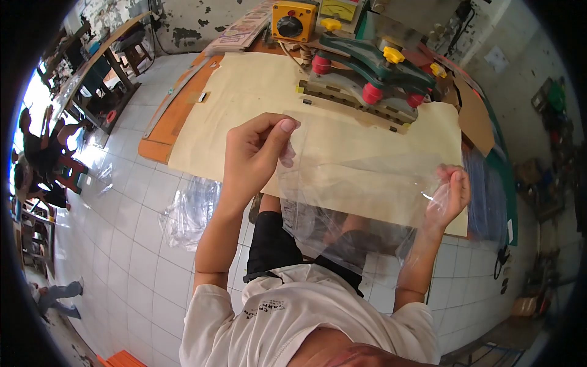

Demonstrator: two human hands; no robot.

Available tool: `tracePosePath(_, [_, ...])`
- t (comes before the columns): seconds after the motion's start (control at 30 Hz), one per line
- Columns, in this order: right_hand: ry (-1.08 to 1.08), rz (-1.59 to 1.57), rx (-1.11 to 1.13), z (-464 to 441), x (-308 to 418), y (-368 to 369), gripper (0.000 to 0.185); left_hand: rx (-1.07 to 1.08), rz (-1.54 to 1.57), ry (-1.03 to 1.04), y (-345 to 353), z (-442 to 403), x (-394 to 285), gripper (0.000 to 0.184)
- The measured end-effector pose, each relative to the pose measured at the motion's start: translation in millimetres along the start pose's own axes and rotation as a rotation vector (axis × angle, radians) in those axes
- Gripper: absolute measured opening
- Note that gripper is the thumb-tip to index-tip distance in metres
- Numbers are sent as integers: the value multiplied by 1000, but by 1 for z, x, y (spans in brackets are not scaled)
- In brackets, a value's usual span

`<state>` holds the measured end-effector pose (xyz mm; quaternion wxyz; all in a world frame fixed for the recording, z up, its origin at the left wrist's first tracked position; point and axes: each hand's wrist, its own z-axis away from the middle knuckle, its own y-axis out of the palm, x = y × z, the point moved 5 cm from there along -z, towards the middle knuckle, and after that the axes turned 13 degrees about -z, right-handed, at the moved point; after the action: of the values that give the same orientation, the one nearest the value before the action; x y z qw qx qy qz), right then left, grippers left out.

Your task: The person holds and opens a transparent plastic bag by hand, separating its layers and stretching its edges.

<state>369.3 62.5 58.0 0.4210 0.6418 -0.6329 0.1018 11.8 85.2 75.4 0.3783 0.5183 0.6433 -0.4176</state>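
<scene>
Your white shirt (pixel 318 306) sat below your closed left hand (pixel 260 145) and curled right hand (pixel 449 194), both holding clear plastic (pixel 361 186) over paper (pixel 235 92).

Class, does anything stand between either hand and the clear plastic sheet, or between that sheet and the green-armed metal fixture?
Nothing visible separates the left hand or right hand from the clear plastic sheet; both hold it. Toward the green-armed metal fixture, only flat cream paper and a small dark piece show.
</scene>
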Motion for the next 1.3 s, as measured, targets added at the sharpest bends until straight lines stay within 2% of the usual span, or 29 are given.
tracePosePath(0.23, [-5, 20, -22, 2, -1, -3, 18, -8, 14, 24, 9, 0, 0, 24])
tracePosePath(0.33, [18, 12, -70, 4, -7, -2, 18, -27, 120, 12, 18, -3, 13, 22])
tracePosePath(0.5, [90, -21, -86, 7, -16, -3, 18, -94, 92, -4, 19, -1, 21, 27])
tracePosePath(0.8, [78, -22, -86, 11, -12, -7, 18, -62, 49, 8, 18, 7, 10, 32])
tracePosePath(0.93, [92, -50, -79, 16, -8, -3, 18, -22, 66, -9, 18, 12, 16, 28])
tracePosePath(1.13, [110, 70, -103, 35, 16, 11, 20, -232, -66, 63, 3, 31, 16, 31])
tracePosePath(1.3, [45, 158, 41, 41, 53, 35, 21, -310, -49, 59, -9, 41, 13, 32])
